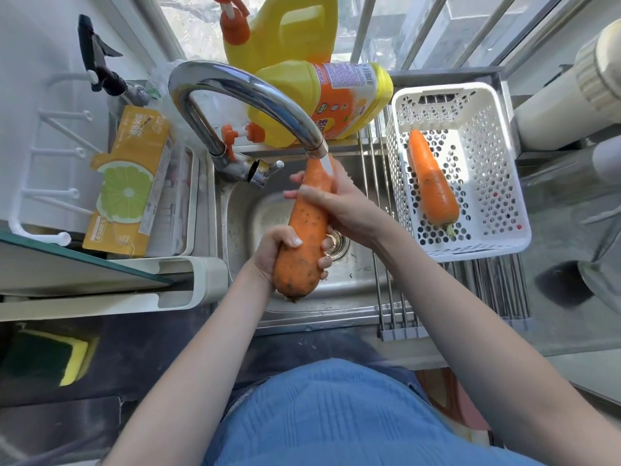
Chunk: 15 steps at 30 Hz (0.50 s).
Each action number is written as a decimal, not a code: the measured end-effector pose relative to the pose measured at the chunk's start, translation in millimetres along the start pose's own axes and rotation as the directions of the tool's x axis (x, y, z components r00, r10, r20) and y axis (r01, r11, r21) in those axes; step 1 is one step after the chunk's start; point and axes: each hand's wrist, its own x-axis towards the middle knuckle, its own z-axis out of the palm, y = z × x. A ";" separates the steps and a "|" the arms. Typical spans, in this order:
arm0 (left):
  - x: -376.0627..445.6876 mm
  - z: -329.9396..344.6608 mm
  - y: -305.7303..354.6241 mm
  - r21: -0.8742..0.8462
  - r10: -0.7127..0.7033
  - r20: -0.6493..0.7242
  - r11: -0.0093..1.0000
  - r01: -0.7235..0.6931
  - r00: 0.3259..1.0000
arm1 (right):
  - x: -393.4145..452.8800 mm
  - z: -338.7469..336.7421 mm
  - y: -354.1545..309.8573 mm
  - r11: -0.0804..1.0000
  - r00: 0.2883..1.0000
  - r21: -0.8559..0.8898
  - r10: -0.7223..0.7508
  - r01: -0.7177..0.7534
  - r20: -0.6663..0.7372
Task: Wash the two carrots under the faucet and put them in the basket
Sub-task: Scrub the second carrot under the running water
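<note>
Over the steel sink, the person holds a dirt-speckled carrot in both hands, its narrow end up under the faucet, where a thin stream of water lands on it. The left hand has its grip closed around the thick lower end, thumb across the front. The right hand grips the upper part, fingers wrapped over it. The second carrot lies in the white perforated basket, which sits on a drying rack to the right of the sink.
</note>
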 end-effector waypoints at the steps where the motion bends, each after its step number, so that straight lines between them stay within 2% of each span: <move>1: -0.2 1.3 2.0 0.002 0.001 0.013 1.000 -0.001 1.000 | -1.7 -3.9 0.6 0.998 0.998 -0.062 0.009 -0.005 0.069; 4: 2.3 1.6 9.1 0.019 0.018 -0.035 1.000 -0.017 0.999 | -7.3 -10.8 6.4 0.982 0.980 -0.171 0.114 -0.085 0.164; 6: 4.9 4.4 10.1 0.013 0.026 -0.044 1.000 -0.025 0.999 | -7.8 -14.7 8.6 0.989 0.975 -0.100 0.125 -0.108 0.185; 10: 11.0 7.8 9.5 -0.148 0.025 -0.041 0.989 -0.031 0.999 | -9.6 -20.7 4.8 0.991 0.969 0.067 0.094 -0.112 0.230; 11: 11.4 8.2 10.5 -0.182 0.017 -0.008 0.983 -0.018 1.000 | -10.1 -19.9 4.3 0.991 0.976 0.083 0.088 -0.106 0.198; 13: 13.0 7.5 13.9 -0.211 -0.003 0.029 0.977 0.009 1.000 | -10.8 -9.8 5.7 0.996 0.996 0.043 0.082 -0.084 0.040; 15: 15.0 6.7 13.7 -0.110 0.011 -0.024 0.994 -0.014 1.000 | -9.1 3.4 8.7 0.988 0.985 -0.144 0.033 -0.058 -0.167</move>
